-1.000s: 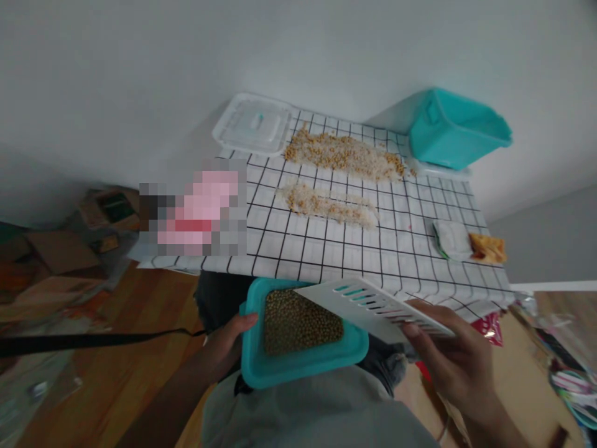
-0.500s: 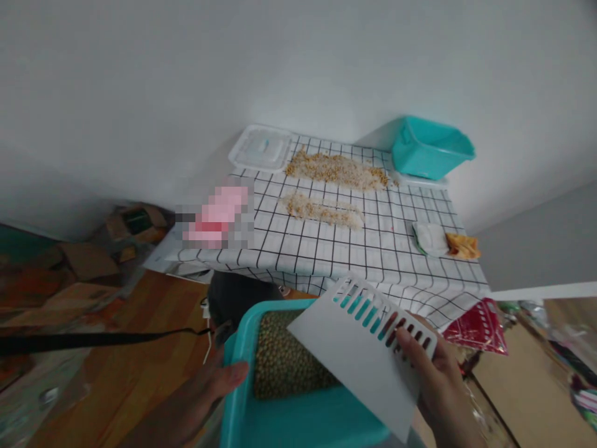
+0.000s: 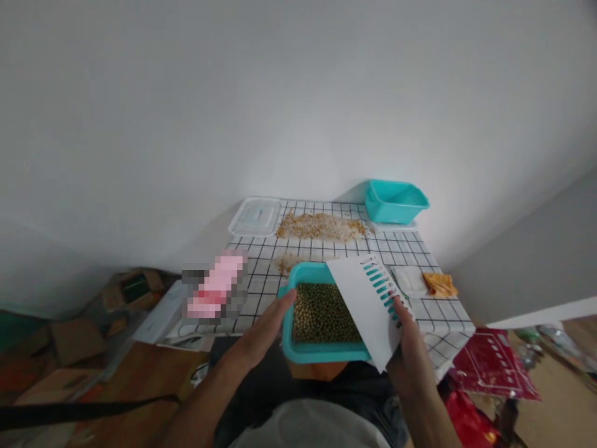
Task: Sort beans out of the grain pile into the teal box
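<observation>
Presently, from the head view, our left hand [image 3: 265, 328] grasps the nine-o'clock side of a teal tub [image 3: 321, 356], thumb over the rim, other fingers hidden. Our right fingers [image 3: 405, 317] grip a white slotted sheet [image 3: 366, 305], tilted across its three-o'clock side. Toward ten o'clock, the worktop [image 3: 261, 285] offers a bare patch of checked cloth beside the rim. Round green beans [image 3: 321, 314] fill the smooth, round-cornered tub; rough, pale grains [image 3: 321, 228] spread at twelve.
</observation>
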The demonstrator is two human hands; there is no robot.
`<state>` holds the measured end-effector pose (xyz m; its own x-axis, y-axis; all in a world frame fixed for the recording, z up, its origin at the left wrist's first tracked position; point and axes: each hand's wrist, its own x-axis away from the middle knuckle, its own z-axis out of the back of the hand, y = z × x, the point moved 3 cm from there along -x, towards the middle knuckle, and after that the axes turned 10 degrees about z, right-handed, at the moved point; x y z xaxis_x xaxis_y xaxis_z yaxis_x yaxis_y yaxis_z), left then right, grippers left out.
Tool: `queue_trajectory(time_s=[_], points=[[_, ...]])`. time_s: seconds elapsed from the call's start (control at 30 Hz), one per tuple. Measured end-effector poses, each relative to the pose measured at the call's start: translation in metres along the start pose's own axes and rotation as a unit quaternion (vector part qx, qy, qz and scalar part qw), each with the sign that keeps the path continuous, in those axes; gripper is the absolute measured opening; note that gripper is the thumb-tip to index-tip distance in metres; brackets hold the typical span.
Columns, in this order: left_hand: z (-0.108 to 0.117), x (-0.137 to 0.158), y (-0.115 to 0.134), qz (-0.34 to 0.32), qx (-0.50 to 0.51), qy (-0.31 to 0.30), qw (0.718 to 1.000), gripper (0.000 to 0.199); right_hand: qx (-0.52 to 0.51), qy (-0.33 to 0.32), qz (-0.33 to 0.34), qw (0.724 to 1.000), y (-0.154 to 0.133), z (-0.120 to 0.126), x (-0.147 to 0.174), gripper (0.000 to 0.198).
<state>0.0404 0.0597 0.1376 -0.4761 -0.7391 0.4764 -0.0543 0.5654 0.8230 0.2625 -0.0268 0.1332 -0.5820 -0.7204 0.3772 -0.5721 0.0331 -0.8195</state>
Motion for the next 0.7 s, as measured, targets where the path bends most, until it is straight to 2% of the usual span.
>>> queue_trajectory(time_s=[0.07, 0.17, 0.27, 0.43, 0.6, 0.7], points=[[0.002, -0.004, 0.010, -0.030, -0.058, 0.020, 0.998, 0.054, 0.004, 0.018, -0.004, 1.000, 0.007, -0.003, -0.006, 0.059], [0.008, -0.007, 0.023, -0.039, -0.153, 0.049, 0.986, 0.057, 0.017, 0.032, 0.000, 0.999, 0.012, -0.005, -0.014, 0.059], [0.018, -0.011, 0.031, -0.070, -0.216, 0.114, 0.967, 0.049, 0.035, 0.010, 0.034, 0.999, 0.011, -0.007, -0.021, 0.054], [0.032, -0.019, 0.027, -0.074, -0.220, 0.175, 0.957, 0.041, 0.058, -0.011, 0.089, 0.994, 0.010, -0.015, -0.030, 0.044], [0.031, -0.015, 0.027, -0.062, -0.213, 0.191, 0.956, 0.044, 0.079, -0.027, 0.081, 0.993, 0.010, -0.013, -0.029, 0.043], [0.034, -0.013, 0.028, -0.044, -0.168, 0.177, 0.969, 0.046, 0.099, -0.043, 0.100, 0.989, 0.006, -0.006, -0.028, 0.043]])
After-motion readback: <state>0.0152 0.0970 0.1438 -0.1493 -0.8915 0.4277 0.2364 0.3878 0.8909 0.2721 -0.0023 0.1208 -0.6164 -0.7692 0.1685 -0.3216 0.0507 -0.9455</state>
